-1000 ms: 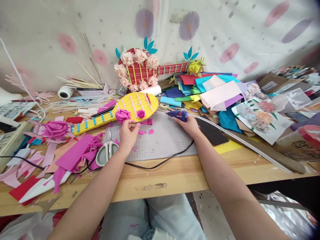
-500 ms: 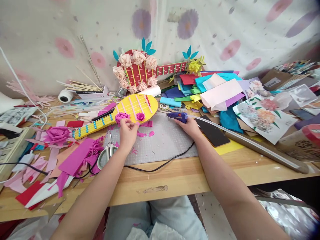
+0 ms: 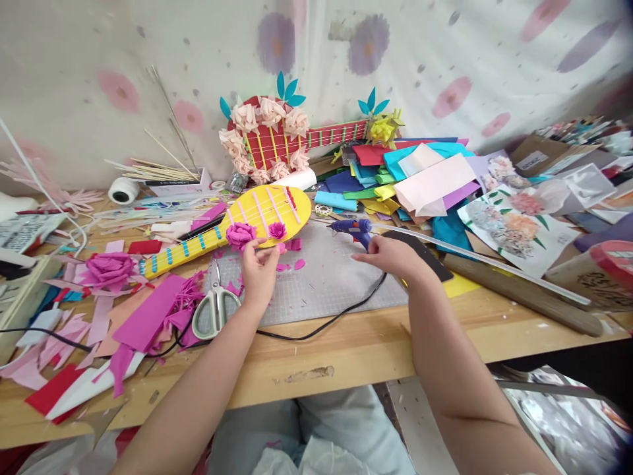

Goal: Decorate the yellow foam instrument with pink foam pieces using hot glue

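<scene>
your left hand sits at the lower edge of the yellow paper guitar, fingers pinched together on a small magenta scrap right beside the guitar's round body. two magenta paper roses sit on that body, the larger one just above your thumb, the smaller to its right. your right hand hovers over the grey cutting mat, fingers loosely curled and holding nothing; its fingertips are just beside the handle of the blue glue gun, and you cannot tell from this view whether they touch it. the gun rests on the mat with its nozzle pointing left, and its black cord trails toward the bench edge. scissors with pale handles lie left of your left wrist, next to a heap of pink and magenta paper offcuts. a larger magenta rose lies near the guitar's neck. behind the mat, a red guitar with peach flowers leans on the curtain, with a stack of coloured sheets to its right.
</scene>
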A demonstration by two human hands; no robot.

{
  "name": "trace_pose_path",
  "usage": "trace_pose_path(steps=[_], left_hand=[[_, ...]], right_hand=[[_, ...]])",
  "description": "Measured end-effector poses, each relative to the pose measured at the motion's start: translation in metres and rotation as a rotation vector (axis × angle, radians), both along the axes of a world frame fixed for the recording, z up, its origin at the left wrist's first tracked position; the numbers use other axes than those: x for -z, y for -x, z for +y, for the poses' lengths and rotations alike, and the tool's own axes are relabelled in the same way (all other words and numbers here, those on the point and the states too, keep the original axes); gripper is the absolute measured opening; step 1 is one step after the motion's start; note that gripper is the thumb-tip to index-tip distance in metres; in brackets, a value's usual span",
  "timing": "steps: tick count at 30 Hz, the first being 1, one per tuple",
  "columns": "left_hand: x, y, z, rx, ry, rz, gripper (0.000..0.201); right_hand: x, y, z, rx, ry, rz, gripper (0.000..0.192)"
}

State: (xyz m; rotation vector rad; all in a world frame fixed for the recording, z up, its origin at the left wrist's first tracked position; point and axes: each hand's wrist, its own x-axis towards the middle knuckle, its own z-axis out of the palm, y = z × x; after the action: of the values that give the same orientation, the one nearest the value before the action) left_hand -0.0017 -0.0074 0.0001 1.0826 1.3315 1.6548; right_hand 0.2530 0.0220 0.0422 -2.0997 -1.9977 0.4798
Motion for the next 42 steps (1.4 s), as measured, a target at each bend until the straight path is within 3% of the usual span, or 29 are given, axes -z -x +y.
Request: trace_pose_path(steps=[4,6,9,12,15,21,28,37,42], left_hand=[[-0.006,-0.009,-0.006,0.008,0.136,-0.135,0.044],[-0.009,-0.011,-0.007,0.006,0.161,-0.181,0.045],[-0.011,-0.01,-0.007,-0.005,0.184,-0.223,0.049],[-0.011,-0.009,-0.007,-0.02,0.228,-0.258,0.057],[-0.01,-0.009,-0.007,-0.023,0.246,-0.263,0.062],[-0.01,-0.012,-0.007,-0.015,0.236,-0.28,0.063],[-0.007,-0.013,-0.006,0.001,0.156,-0.304,0.067],[-0.003,-0.016,-0.005,0.034,0.116,-0.258,0.065],[-0.001,-0.017,-0.003,0.04,0.128,-0.253,0.062]], right_hand=[[0.0,0.051,-0.009,-0.361,0.013,0.396,0.034],[0.007,0.08,-0.01,-0.441,-0.014,0.593,0.027],[0.014,0.113,-0.008,-0.387,-0.013,0.787,0.022],[0.016,0.129,-0.006,-0.267,0.091,0.968,0.023],[0.016,0.136,-0.006,-0.173,0.162,1.071,0.022],[0.025,0.149,-0.01,-0.04,0.119,1.242,0.026],[0.034,0.153,-0.011,-0.05,-0.011,1.363,0.032],[0.04,0.145,-0.004,-0.122,-0.143,1.271,0.024],[0.035,0.142,-0.003,-0.113,-0.12,1.246,0.023]])
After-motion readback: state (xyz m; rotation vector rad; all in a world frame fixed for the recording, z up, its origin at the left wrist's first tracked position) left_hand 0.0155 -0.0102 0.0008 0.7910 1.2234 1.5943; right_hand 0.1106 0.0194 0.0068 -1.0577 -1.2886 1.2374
